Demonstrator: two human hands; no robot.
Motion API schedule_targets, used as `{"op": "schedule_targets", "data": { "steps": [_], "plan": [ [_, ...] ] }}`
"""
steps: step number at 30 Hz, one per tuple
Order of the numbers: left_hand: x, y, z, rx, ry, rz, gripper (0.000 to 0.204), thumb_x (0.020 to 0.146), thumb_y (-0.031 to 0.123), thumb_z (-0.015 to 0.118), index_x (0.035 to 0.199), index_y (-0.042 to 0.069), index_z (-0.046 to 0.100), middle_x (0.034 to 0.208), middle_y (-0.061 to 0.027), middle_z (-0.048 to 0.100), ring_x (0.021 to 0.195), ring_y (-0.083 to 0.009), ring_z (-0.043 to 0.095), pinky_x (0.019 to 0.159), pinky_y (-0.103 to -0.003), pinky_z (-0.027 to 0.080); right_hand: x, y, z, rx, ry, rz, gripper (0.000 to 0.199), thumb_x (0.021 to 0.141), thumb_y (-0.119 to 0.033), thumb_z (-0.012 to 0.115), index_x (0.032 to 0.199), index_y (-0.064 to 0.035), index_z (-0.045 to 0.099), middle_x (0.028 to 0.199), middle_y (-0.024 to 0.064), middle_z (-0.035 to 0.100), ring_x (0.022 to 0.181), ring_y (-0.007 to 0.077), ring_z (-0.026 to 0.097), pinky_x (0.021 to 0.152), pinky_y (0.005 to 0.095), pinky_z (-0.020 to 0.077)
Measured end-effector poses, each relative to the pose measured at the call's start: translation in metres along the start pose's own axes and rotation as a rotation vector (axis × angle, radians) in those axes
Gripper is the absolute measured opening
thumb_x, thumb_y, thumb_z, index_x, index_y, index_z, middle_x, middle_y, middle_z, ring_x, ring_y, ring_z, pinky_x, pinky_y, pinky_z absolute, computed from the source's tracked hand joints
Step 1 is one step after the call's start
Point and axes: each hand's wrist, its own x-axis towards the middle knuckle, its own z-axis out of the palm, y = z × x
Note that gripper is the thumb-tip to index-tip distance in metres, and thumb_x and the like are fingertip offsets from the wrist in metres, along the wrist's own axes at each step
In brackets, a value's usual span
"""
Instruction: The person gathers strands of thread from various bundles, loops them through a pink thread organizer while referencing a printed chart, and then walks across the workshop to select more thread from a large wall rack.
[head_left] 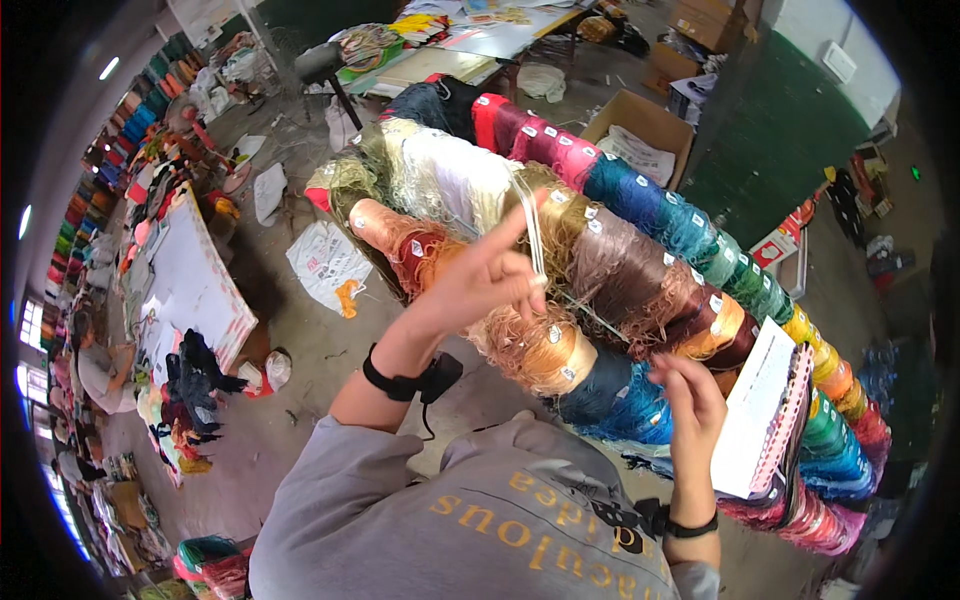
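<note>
A long rack of yarn hanks (640, 230) in many colours runs from upper middle to lower right. My left hand (480, 285) is raised in front of the tan and brown hanks, its fingers pinched on a pale strand of yarn (532, 225) that runs up to the cream hank (455, 175). My right hand (690, 400) is lower, by the blue hanks (620, 405), with fingers closed on fine threads. A white card with a pink woven sample (765, 415) rests beside that hand. Both wrists wear black bands.
A white table (185, 280) with dark cloth scraps stands at left, with shelves of coloured yarn cones (130, 130) behind it. A white plastic bag (325, 262) lies on the concrete floor. Cardboard boxes (640, 135) sit behind the rack. A person (95, 365) is at far left.
</note>
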Motion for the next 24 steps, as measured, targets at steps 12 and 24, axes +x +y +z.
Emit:
{"op": "schedule_targets", "data": {
  "steps": [12,24],
  "plan": [
    [-0.026,-0.016,0.036,-0.11,-0.198,-0.041,0.083,0.091,0.002,0.054,0.149,0.017,-0.003,0.085,-0.0039,0.06,0.071,-0.0084,0.058,0.064,-0.023,0.049,0.047,-0.027,0.076,0.411,-0.318,0.189,0.015,0.094,-0.017,0.054,0.099,-0.0026,0.056,0.078,0.0007,0.062,0.052,0.0055,0.052,0.048,0.0189,0.036],
    [-0.034,-0.018,0.037,-0.152,-0.244,-0.023,0.085,0.091,0.001,0.053,0.148,0.017,-0.008,0.108,-0.0092,0.059,0.075,-0.0093,0.059,0.065,-0.023,0.05,0.035,-0.029,0.078,0.557,-0.376,0.306,0.018,0.097,-0.022,0.05,0.098,-0.0045,0.054,0.073,0.0008,0.061,0.05,0.0052,0.051,0.045,0.0173,0.0307]
  ]
}}
